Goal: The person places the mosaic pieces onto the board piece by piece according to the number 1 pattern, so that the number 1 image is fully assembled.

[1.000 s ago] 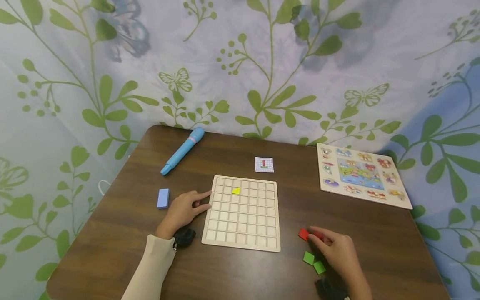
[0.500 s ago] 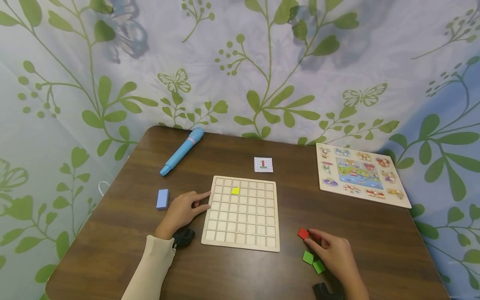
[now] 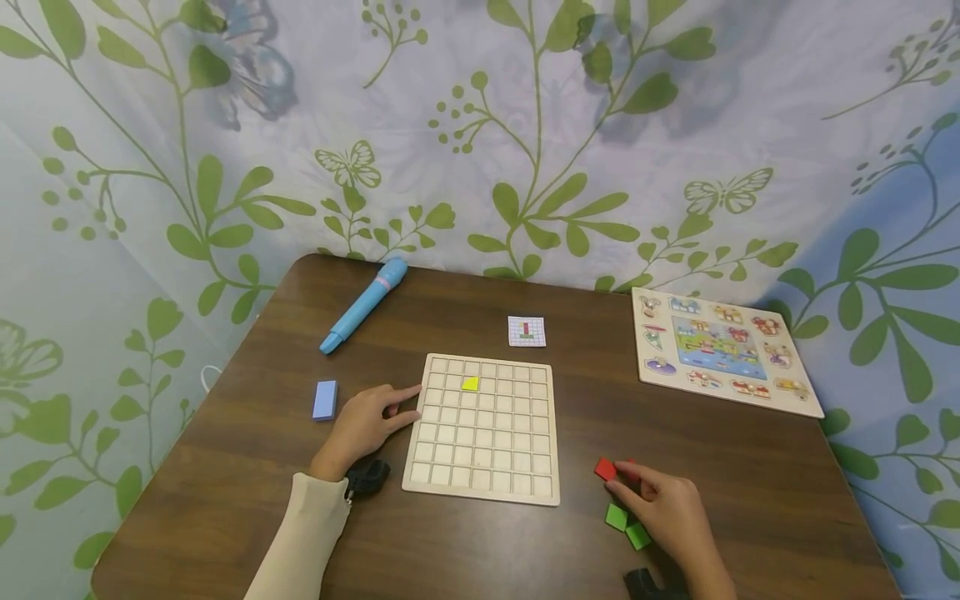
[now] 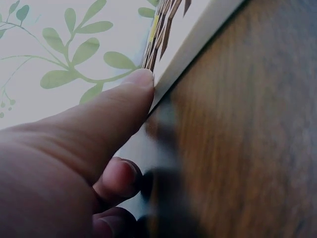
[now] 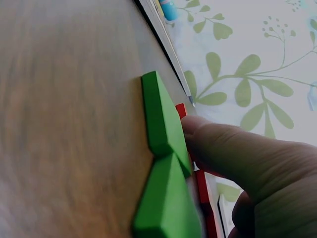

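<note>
A wooden grid board (image 3: 480, 497) lies mid-table, with a yellow piece (image 3: 470, 383) in one cell of its second row. My left hand (image 3: 367, 423) touches the board's left edge with straight thumb and index finger; the left wrist view has the thumb (image 4: 114, 106) against the rim. Right of the board, my right hand (image 3: 663, 502) pinches a red square tile (image 3: 604, 469) at the table surface between thumb and index finger. More red shows beneath that hand, mostly hidden. Two green square tiles (image 3: 617, 517) (image 5: 161, 114) lie just nearer than the thumb.
A small printed card (image 3: 527, 331) with a coloured grid pattern lies behind the board. At the back left is a blue toy microphone (image 3: 363, 306), with a blue block (image 3: 325, 400) nearer the left hand. A wooden picture puzzle (image 3: 723, 354) lies at the back right against the patterned cloth (image 3: 465, 208).
The right thumb and index finger have shifted slightly and closed in on the red tile's sides. The left hand stays at the board's edge.
</note>
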`<move>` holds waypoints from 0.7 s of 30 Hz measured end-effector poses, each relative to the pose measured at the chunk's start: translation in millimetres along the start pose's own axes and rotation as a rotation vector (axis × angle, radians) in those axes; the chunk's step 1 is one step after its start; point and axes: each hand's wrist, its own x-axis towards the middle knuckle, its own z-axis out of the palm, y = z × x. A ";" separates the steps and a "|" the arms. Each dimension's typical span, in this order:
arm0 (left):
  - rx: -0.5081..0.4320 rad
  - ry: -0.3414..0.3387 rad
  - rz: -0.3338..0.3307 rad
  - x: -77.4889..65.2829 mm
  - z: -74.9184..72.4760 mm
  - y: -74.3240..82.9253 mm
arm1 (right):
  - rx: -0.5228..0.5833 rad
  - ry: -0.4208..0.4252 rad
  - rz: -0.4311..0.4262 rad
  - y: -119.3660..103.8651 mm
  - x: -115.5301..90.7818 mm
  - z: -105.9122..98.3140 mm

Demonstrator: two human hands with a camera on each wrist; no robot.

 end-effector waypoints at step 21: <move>0.004 -0.002 0.006 -0.3 1.1 -1.8 | -0.015 0.077 -0.066 -0.5 -0.6 1.2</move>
